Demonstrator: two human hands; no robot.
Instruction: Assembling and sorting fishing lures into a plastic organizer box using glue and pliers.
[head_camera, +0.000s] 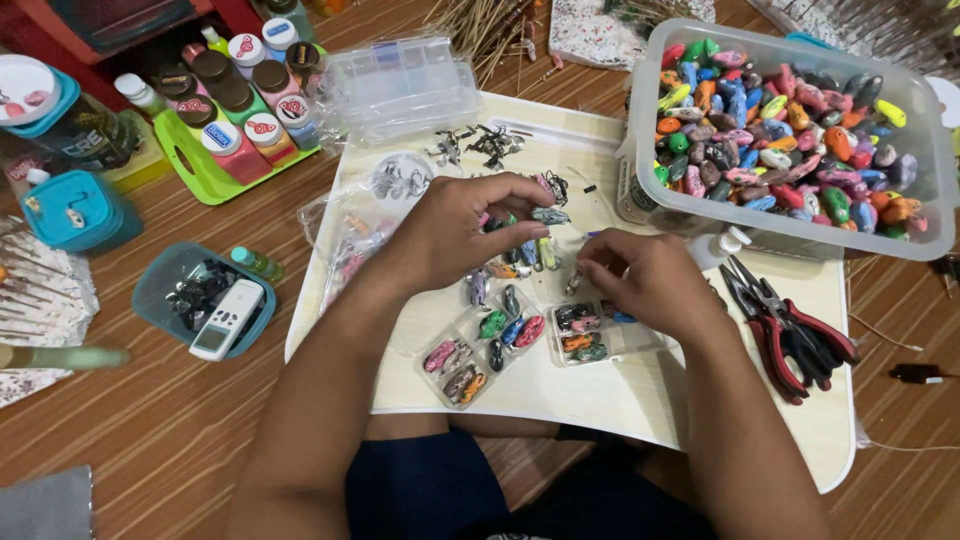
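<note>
My left hand hovers over the middle of a cream board, its thumb and fingertips pinched on a small grey painted lure body. My right hand is curled just to the right, fingers closed around something tiny that I cannot make out. Below both hands lie clear compartment trays with several small painted lure bodies in pink, green, blue and orange. More loose painted pieces sit between the hands.
A large clear tub of several colourful painted bodies stands at the back right. Red-handled pliers lie to the right. Paint bottles fill a green tray at the back left. An empty clear organiser box and metal hooks lie behind.
</note>
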